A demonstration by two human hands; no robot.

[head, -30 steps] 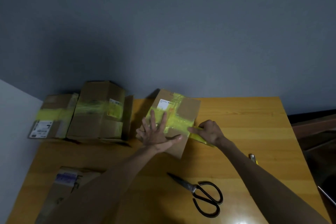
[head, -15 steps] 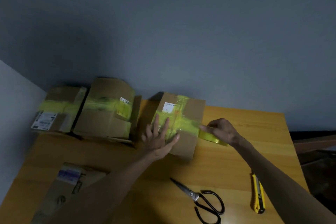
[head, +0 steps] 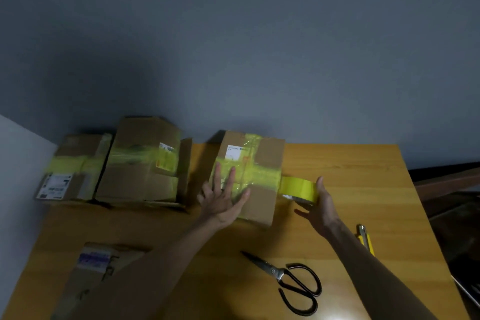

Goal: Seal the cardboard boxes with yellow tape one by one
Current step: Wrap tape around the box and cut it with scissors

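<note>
Right of the brown cardboard box (head: 267, 153), the right hand (head: 322, 205), its grip curled round the yellow tape roll (head: 298, 187), has drawn clear; the open left hand (head: 223, 200) pins the box. Cutting likely comes next.

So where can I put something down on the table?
The biggest bare patch of the table is its far right corner, behind the tape roll and right of the middle box. Another lies on the left, between the two taped boxes and the flat box. It is crowded along the back left, and near the front by the scissors and knife.
</note>
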